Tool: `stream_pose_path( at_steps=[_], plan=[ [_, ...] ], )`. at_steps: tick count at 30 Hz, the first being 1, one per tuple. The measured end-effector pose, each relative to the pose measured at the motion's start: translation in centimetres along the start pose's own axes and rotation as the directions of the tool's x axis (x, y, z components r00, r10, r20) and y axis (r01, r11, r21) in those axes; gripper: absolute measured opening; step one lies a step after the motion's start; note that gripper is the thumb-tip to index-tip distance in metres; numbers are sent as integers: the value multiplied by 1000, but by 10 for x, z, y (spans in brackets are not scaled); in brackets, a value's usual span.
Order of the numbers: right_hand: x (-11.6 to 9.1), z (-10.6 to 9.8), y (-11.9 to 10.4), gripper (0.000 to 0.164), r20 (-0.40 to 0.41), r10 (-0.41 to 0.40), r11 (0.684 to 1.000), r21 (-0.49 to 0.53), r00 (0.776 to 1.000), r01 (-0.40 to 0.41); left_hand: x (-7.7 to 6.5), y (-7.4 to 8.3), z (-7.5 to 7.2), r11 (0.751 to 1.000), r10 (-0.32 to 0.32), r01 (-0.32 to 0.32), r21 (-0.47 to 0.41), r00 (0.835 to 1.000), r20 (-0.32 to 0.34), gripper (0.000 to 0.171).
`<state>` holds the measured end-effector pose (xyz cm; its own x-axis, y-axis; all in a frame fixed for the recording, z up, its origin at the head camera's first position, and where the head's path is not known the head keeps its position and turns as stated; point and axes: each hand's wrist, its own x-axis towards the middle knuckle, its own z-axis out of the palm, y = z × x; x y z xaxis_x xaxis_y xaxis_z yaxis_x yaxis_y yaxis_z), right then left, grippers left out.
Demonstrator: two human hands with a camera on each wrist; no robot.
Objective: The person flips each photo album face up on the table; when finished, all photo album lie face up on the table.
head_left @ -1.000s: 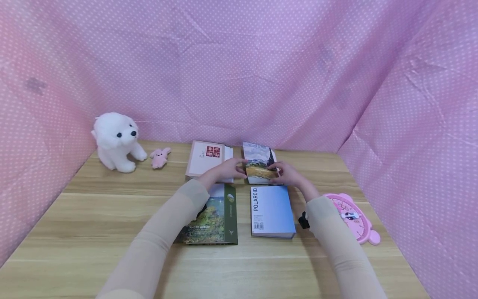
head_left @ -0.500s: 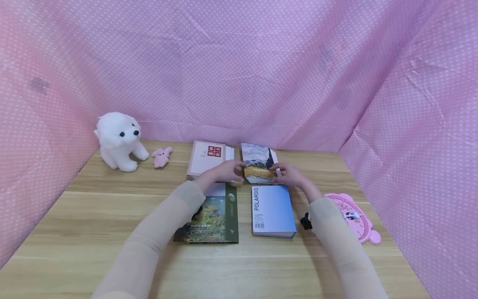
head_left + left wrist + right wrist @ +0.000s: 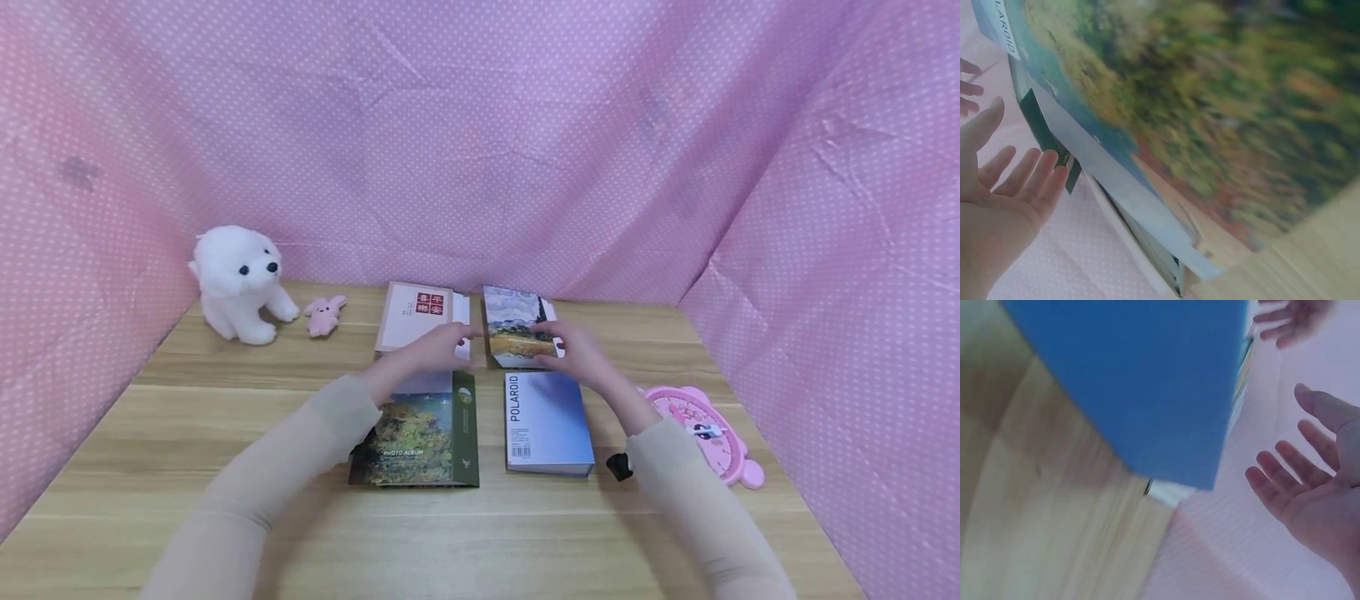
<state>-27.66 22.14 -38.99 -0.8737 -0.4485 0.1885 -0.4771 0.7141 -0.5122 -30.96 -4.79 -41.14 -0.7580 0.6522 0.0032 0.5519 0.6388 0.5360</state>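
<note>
Four-sided albums lie in two rows on the table. At the back right is the album with a painted wheat field cover [image 3: 517, 321]. My left hand [image 3: 438, 346], fingers relaxed and holding nothing, hovers left of it, over the front edge of the cream album with red characters [image 3: 408, 321]. My right hand [image 3: 577, 354] overlaps the painted album's right edge in the head view; its fingers are loosely spread and grip nothing in the right wrist view. In front lie the green-spined photo album [image 3: 420, 442], partly under my left forearm, and the blue POLAROID album [image 3: 551, 425].
A white plush dog [image 3: 236, 283] and a small pink plush toy [image 3: 325, 317] are at the table's back left. The pink clock [image 3: 705, 433] stands right, partly behind my right sleeve. Pink dotted cloth [image 3: 480, 150] hangs behind and beside the wooden table [image 3: 450, 550].
My hands have drawn away from the painted album's sides, the left toward the left and nearer, the right slightly toward me. The albums stay about where they were.
</note>
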Motion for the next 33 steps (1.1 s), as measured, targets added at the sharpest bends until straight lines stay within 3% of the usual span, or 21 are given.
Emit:
stream_pose_path(
  at_steps=[5,13,17,23,33],
  plan=[
    [-13,11,-22,52,-55,-36,999,-13,998,35,-15,-1,-3,998,-45,47,33,998,-53,60],
    [-35,36,-51,60,-65,-51,999,15,997,52,-37,-3,-2,994,-71,76,75,996,-59,58],
    [-46,46,-66,64,-30,-39,999,31,999,40,-46,-7,1,993,-66,72,99,996,-63,58],
    [-60,57,-81,68,72,15,991,134,997,-25,-57,-11,6,990,-75,82,117,996,-57,58],
    [-70,73,-90,73,209,42,965,245,977,-94,-67,-19,11,994,-92,93,56,995,-25,60]
  ],
)
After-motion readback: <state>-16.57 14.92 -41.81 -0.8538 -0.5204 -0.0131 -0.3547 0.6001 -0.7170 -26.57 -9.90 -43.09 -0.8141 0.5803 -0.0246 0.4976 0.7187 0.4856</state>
